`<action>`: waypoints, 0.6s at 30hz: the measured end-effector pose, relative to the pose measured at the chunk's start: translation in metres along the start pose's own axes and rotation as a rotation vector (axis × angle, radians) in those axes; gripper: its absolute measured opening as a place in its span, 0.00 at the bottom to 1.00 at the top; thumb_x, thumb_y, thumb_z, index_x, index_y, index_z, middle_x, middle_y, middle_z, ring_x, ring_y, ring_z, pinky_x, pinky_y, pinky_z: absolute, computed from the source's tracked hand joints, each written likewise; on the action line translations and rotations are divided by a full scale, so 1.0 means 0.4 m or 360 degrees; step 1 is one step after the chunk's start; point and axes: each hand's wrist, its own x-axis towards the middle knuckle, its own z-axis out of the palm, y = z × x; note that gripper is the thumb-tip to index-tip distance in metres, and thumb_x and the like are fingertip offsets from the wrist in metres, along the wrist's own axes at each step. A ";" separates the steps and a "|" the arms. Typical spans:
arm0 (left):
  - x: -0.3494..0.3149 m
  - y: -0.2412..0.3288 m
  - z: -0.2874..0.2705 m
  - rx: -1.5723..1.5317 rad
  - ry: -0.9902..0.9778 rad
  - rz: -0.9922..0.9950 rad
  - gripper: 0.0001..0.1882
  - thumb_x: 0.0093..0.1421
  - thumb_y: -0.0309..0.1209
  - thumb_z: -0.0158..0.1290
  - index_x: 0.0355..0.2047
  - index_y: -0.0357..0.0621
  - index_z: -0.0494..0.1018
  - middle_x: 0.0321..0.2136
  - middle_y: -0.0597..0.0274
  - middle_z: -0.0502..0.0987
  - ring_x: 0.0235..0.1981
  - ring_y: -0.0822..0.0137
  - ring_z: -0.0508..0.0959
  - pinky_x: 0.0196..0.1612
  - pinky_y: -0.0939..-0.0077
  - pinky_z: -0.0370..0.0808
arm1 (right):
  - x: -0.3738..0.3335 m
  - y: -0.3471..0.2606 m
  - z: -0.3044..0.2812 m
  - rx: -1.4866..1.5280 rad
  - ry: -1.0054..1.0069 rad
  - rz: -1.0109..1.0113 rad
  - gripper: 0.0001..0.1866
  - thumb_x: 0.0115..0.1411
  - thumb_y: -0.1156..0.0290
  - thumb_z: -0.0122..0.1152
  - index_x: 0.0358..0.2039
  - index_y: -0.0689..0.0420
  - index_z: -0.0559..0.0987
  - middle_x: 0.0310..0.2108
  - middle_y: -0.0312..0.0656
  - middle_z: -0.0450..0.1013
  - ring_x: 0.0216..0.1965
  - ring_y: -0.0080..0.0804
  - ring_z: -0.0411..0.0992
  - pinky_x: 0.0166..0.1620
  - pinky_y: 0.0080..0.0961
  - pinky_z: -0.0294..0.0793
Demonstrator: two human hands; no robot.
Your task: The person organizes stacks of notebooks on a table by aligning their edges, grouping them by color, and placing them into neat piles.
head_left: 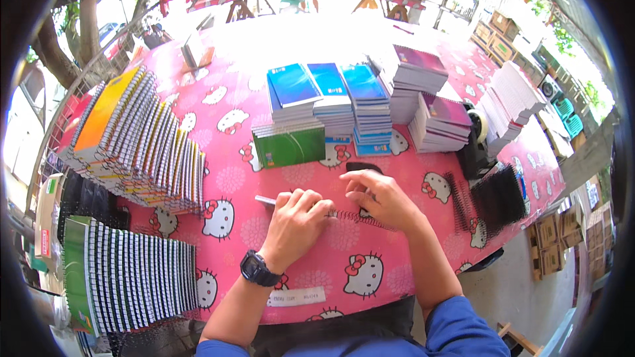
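Near the middle of the pink tablecloth, my left hand [301,217] is closed over a thin notebook standing nearly edge-on. Only its pale end [265,201] shows past my knuckles. A dark spiral coil [357,217] runs rightward from beside my left fingers and passes under my right hand [382,199]. My right fingers are bent and apart above the coil; whether the thumb touches it, I cannot tell. Just beyond the right fingertips lies a dark rounded object [364,167], partly covered by the hand. A black watch [258,269] is on my left wrist.
Spiral notebooks stand in rows at left, orange [109,116] and green [79,271]. Ahead are stacks of blue notebooks [329,79], a green one [291,147] and purple-covered ones [446,110]. At right are a tape dispenser [475,144] and a bunch of black coils [499,198].
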 end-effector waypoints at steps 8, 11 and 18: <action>-0.001 -0.004 -0.024 -0.0084 -0.0089 -0.0032 0.09 0.53 0.38 0.57 0.33 0.51 0.73 0.36 0.68 0.73 0.39 0.66 0.72 0.47 0.66 0.59 | -0.010 0.093 -0.054 -0.0714 -0.0304 0.0238 0.45 0.34 0.52 0.76 0.54 0.50 0.68 0.62 0.50 0.51 0.63 0.54 0.47 0.62 0.44 0.55; 0.005 -0.002 -0.017 -0.0035 -0.0161 -0.0035 0.11 0.51 0.38 0.58 0.34 0.52 0.73 0.37 0.69 0.74 0.40 0.67 0.72 0.49 0.66 0.58 | -0.011 0.116 -0.063 -0.0694 -0.0279 0.0239 0.43 0.35 0.52 0.75 0.53 0.51 0.69 0.60 0.51 0.54 0.61 0.54 0.49 0.62 0.44 0.54; 0.006 -0.009 -0.016 -0.0029 -0.0204 -0.0069 0.11 0.52 0.39 0.58 0.34 0.52 0.74 0.37 0.70 0.75 0.42 0.68 0.72 0.53 0.60 0.53 | 0.008 0.163 0.007 -0.0606 -0.0006 0.0110 0.38 0.38 0.52 0.73 0.49 0.54 0.71 0.59 0.55 0.53 0.62 0.55 0.47 0.62 0.44 0.52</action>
